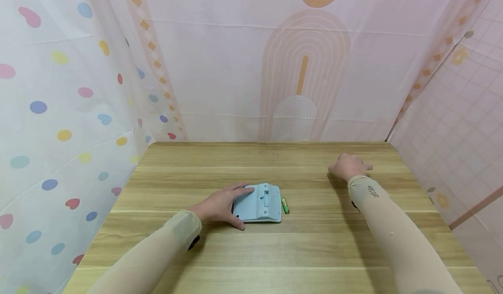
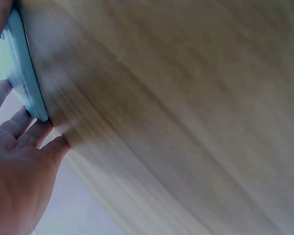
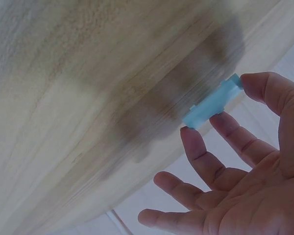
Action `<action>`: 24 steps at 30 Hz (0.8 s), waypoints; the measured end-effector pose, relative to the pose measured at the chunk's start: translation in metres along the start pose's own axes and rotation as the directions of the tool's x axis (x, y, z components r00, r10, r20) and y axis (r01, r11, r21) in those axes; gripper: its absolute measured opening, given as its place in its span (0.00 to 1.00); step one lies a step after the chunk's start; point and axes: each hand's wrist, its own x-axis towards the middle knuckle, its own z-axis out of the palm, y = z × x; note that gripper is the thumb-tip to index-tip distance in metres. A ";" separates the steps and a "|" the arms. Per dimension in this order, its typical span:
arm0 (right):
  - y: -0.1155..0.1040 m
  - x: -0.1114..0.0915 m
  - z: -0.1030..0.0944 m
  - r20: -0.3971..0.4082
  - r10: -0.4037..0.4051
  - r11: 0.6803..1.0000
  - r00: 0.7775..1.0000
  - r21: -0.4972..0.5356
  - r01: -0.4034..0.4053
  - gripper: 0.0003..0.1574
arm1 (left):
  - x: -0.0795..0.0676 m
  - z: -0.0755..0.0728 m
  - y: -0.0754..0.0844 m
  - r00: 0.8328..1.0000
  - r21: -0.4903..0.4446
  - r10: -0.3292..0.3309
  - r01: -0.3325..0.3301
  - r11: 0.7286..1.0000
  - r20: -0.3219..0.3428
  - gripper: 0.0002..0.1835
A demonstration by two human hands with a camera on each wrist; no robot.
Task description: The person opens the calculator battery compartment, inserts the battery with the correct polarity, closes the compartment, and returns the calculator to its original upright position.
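A light-blue calculator [image 1: 251, 206] lies face down on the wooden table, its battery compartment [image 1: 267, 198] uncovered. My left hand [image 1: 220, 204] holds it by the left side, thumb at the near edge and fingers over the far part. In the left wrist view, fingertips meet the rim of the calculator [image 2: 27, 63]. Just right of it lies a green battery [image 1: 285, 205]. Farther off at the back right, my right hand [image 1: 349, 166] is above the table. Its thumb and two fingers pinch a small light-blue battery cover [image 3: 211, 105], which the head view hides.
The wood-grain table [image 1: 306, 250] reaches back to a pale patterned curtain [image 1: 220, 75]. Dotted cloth [image 1: 70, 110] hangs along the left side, and a checked one [image 1: 463, 123] along the right.
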 end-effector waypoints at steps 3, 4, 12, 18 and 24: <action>0.000 -0.001 0.000 -0.001 -0.002 1.000 1.000 0.002 0.002 0.41 | 0.000 0.000 0.000 1.000 -0.002 0.007 -0.007 1.000 -0.003 0.62; 0.000 -0.001 0.000 -0.003 -0.004 1.000 1.000 0.004 0.004 0.41 | 0.000 0.000 0.000 1.000 0.000 0.006 -0.006 1.000 -0.002 0.62; 0.000 0.002 0.003 -0.002 -0.015 1.000 1.000 -0.006 0.015 0.40 | -0.001 -0.001 -0.001 1.000 -0.012 0.009 -0.009 1.000 -0.006 0.62; 0.000 0.002 0.004 0.007 -0.011 1.000 1.000 -0.012 0.012 0.41 | -0.001 0.000 -0.001 1.000 -0.012 -0.002 0.002 1.000 -0.004 0.62; 0.004 0.000 0.004 -0.004 0.019 1.000 1.000 -0.009 -0.019 0.39 | 0.002 -0.001 0.001 1.000 -0.031 0.004 -0.004 1.000 -0.009 0.62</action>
